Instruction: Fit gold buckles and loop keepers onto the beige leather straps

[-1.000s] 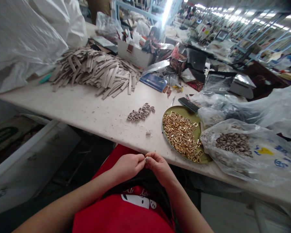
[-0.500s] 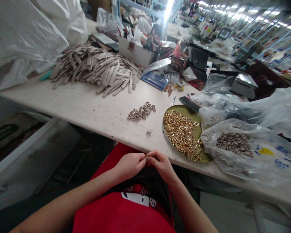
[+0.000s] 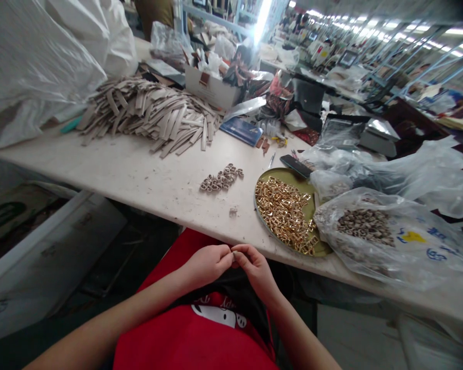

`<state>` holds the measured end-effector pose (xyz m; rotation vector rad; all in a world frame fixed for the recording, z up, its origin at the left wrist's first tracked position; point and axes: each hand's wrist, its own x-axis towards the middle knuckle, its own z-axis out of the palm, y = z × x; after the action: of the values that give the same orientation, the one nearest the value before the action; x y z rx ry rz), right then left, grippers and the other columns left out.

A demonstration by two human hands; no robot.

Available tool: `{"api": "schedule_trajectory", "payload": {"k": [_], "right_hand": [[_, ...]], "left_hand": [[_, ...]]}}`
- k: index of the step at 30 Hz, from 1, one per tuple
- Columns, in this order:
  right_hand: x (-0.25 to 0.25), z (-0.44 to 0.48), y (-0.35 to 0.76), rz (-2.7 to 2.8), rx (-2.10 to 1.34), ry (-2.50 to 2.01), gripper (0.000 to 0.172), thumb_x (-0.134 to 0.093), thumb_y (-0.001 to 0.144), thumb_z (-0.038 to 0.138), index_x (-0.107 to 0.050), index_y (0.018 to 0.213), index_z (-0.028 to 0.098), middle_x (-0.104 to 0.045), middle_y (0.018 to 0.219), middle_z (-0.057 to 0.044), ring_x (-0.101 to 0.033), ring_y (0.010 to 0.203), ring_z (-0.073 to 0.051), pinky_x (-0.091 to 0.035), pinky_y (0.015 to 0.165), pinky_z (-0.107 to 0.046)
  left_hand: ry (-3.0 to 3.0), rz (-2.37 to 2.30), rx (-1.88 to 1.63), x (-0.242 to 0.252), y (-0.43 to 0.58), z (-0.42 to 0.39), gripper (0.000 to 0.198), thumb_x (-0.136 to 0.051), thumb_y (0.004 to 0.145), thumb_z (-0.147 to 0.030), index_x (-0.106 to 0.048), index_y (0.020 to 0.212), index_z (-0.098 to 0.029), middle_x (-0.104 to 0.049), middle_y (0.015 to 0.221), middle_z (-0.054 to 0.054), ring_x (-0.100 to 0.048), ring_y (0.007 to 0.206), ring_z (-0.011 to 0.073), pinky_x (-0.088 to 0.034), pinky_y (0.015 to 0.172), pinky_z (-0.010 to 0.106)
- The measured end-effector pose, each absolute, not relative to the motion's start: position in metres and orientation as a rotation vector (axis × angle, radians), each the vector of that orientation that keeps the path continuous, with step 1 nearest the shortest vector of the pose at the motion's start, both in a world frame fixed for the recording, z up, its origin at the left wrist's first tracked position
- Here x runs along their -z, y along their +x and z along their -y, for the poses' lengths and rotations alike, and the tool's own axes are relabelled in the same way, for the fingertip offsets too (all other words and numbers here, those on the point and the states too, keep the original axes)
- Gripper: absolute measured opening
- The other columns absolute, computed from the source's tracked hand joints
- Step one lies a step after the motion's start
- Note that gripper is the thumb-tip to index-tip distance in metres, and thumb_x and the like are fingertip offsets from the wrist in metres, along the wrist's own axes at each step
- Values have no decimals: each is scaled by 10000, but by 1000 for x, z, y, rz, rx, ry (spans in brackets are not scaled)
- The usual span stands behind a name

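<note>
My left hand [image 3: 212, 261] and my right hand [image 3: 253, 263] meet fingertip to fingertip just off the table's front edge, above my lap. Both are closed in a pinch around something tiny and pale; the fingers cover most of it, so its kind cannot be made out. Beyond them on the tabletop lies a single small greyish piece [image 3: 233, 211]. Farther back sits a cluster of small rolled grey-beige loops [image 3: 221, 178]. To the right, a round olive tray [image 3: 319, 248] holds a heap of gold-coloured metal buckles [image 3: 283, 210].
A big pile of grey-beige strips [image 3: 150, 113] covers the back left of the table [image 3: 139, 169]. At the right lies a clear plastic bag [image 3: 409, 262] with many small loops inside. A blue flat packet [image 3: 242, 131], a dark phone-like object [image 3: 295, 166] and a white box [image 3: 210, 90] stand behind.
The whole view has shifted slightly, with the table contents now a little farther left. Both hands stay pinched together at the same spot, the fingers having moved only slightly.
</note>
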<state>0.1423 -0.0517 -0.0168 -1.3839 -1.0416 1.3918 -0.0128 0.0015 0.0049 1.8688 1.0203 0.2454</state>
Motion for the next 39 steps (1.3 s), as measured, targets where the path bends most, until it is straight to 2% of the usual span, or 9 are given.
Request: {"api": "schedule_trajectory", "payload": {"k": [4,8,12,15,18,24,28,33,39], "right_hand": [[11,48,140,947,-1387,-1296,196,-559,790,379,-631,863,211,-557,608,19,-498,601,-134,-387,606,-261],[6,48,134,837,-1477,-1172,214,-533,812,381,-623,924,223,-517,580,30,-456,561,-116,-362,580,-249],[4,53,126,968,-1257,-1233,246,-495,832,395,-626,967,237,-485,599,24,-432,567,-126,-351,565,-254],[6,57,120,1040,-1086,-1308,260,-472,837,414,-630,961,249,-519,677,1,-442,592,-140,-362,569,-263],[8,59,118,1019,-1040,-1334,266,-485,824,432,-629,967,260,-550,739,-12,-452,616,-147,-370,579,-267],[6,54,121,878,-1297,-1231,271,-527,797,450,-649,915,238,-532,659,7,-419,556,-117,-353,528,-239],[9,52,117,704,-1382,-1190,266,-555,788,424,-661,931,226,-546,643,10,-427,545,-106,-366,524,-228],[12,54,115,657,-1438,-1162,236,-555,795,380,-668,932,224,-625,764,-21,-522,661,-143,-428,647,-267],[9,50,116,541,-1423,-1113,228,-563,785,370,-669,906,208,-626,712,-6,-526,624,-124,-431,592,-232]], "left_hand": [[1571,-958,-300,-20,-11,-4,259,-421,786,-318,-596,702,-145,-524,591,-26,-439,534,106,-300,463,190],[1309,-891,-409,-27,-11,-1,243,-437,782,-297,-586,682,-134,-533,626,-19,-437,565,92,-345,508,175],[1208,-853,-513,-26,-9,6,180,-452,765,-256,-552,665,-143,-537,641,-18,-456,592,95,-375,542,179],[1189,-888,-570,-25,-6,10,165,-465,754,-270,-519,652,-153,-501,609,-31,-443,567,93,-377,517,181],[1211,-902,-619,-23,-4,11,186,-453,770,-283,-526,664,-148,-527,635,-15,-471,595,105,-399,541,191],[1481,-908,-523,-28,-11,9,256,-421,823,-306,-612,861,-140,-646,808,35,-569,738,161,-438,660,235],[1658,-984,-501,-32,-12,9,281,-400,842,-331,-623,849,-160,-657,787,34,-575,712,162,-431,642,227],[1770,-1018,-494,-27,-8,13,299,-354,871,-330,-612,864,-180,-660,825,34,-584,736,162,-421,652,220],[1867,-1084,-457,-26,-8,9,275,-364,872,-337,-591,869,-182,-660,810,41,-597,715,169,-411,615,231]]}}
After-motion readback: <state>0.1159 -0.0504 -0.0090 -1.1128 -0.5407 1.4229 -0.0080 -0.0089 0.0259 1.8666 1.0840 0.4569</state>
